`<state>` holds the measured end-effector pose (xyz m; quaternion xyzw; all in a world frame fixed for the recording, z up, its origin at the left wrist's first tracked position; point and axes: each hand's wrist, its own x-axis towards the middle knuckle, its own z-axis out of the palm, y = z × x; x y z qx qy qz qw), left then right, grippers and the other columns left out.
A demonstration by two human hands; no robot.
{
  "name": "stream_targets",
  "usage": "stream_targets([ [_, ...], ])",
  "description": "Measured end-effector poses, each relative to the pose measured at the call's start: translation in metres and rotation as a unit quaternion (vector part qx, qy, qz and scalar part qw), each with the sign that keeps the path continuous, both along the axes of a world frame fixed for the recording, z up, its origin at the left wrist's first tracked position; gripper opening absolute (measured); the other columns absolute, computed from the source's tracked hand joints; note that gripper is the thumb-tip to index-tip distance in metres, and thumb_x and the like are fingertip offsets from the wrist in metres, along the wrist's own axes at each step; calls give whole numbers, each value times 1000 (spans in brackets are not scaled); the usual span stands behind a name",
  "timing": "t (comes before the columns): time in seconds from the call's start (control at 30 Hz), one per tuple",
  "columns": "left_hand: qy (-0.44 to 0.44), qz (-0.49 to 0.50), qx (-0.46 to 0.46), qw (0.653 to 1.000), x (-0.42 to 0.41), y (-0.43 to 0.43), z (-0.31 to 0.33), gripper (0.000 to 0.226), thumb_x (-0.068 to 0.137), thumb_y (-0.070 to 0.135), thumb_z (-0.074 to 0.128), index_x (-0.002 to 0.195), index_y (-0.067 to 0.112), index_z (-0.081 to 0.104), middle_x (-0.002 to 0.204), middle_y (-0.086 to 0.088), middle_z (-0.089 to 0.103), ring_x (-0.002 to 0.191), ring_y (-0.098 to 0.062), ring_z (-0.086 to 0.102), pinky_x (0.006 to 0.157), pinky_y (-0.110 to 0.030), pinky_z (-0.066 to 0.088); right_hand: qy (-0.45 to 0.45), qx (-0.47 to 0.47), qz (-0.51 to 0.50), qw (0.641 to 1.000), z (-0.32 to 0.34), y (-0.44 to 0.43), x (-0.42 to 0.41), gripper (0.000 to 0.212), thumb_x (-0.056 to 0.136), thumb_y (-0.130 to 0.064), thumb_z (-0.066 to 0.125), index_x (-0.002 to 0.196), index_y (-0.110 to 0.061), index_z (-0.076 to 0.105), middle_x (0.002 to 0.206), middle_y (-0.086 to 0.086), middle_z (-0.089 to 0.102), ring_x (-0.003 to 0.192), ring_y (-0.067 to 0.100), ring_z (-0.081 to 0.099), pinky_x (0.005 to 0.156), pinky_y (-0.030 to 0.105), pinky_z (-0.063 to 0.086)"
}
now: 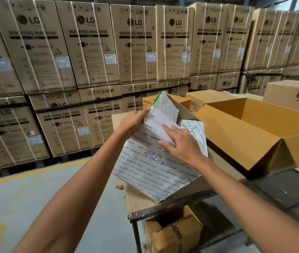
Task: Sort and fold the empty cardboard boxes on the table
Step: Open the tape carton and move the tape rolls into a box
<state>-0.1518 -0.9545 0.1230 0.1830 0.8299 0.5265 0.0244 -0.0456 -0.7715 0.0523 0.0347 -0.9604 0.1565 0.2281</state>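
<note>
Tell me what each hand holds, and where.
The left hand grips the white printed box by the left edge of its raised flap. The right hand holds nothing: its straight fingers press flat on that flap.

Site: warehouse storage aisle.
Strapped washing machine cartons stacked two tiers high along the wall; grey concrete floor with painted yellow line.

Box beneath table, bottom cropped

The dark table bears a flattened brown cardboard sheet, a large open box and smaller boxes behind.
</note>
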Motion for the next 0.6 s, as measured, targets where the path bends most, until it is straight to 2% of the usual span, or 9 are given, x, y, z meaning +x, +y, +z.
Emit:
stream_targets([
  [0.13,-96,-76,-105,987,-17,-6,28,43,93,47,61,109,8,67,97,-8,71,80,-23,68,76,-35,57,24,-62,39,997,2,1,1,75,89,-76,21,147,-35,46,151,1,49,134,22,42,105,44,39],
  [0.23,-152,-78,-83,982,-18,-5,28,33,97,36,56,111,7,61,88,-5,64,73,-20,64,72,-36,55,39,-108,17,993,2,2,-5,60,98,-60,33,141,-25,56,145,-1,55,131,24,47,102,42,38],
  [0.33,-140,-54,-33,988,-7,-10,22,23,101,32,48,97,11,58,77,-2,60,65,-17,58,61,-31,54,-78,-108,-177,975,-6,18,-15,75,93,-75,24,148,-27,43,155,5,41,140,36,35,110,59,27],
  [0.4,-155,-47,12,987,-4,-14,17,21,101,30,48,98,11,58,66,2,60,56,-16,57,53,-29,54,-155,-232,-259,925,-15,34,-20,85,90,-79,30,153,-22,33,159,13,31,142,42,32,110,61,29],
  [0.43,-162,-46,26,985,-3,-16,16,21,100,30,50,100,11,58,65,2,60,53,-16,58,52,-29,54,-159,-327,-257,895,-18,40,-23,86,90,-76,37,153,-18,32,155,15,37,137,41,40,106,53,40],
  [0.47,-165,-45,33,985,-2,-16,16,21,100,30,50,101,11,58,66,2,60,53,-16,58,51,-29,54,-145,-411,-241,867,-17,43,-24,82,90,-71,46,150,-15,37,146,14,49,127,38,52,91,41,48],
  [0.5,-166,-43,43,984,-2,-15,16,20,99,29,51,100,11,59,68,1,60,53,-16,58,52,-29,53,-123,-462,-230,848,-16,45,-27,73,91,-64,51,143,-13,46,129,11,60,111,33,61,74,33,48],
  [0.53,-167,-40,51,984,0,-13,17,19,99,28,51,99,12,59,70,0,60,54,-17,57,54,-29,52,-105,-473,-226,845,-13,48,-28,63,91,-59,54,131,-11,53,112,5,64,94,27,63,62,29,42],
  [0.6,-186,-36,70,979,1,-12,18,18,97,28,51,94,13,61,71,-2,61,56,-18,57,60,-30,50,-100,-432,-234,865,-1,52,-27,48,89,-59,54,112,-17,49,90,-1,54,71,18,51,53,27,32],
])
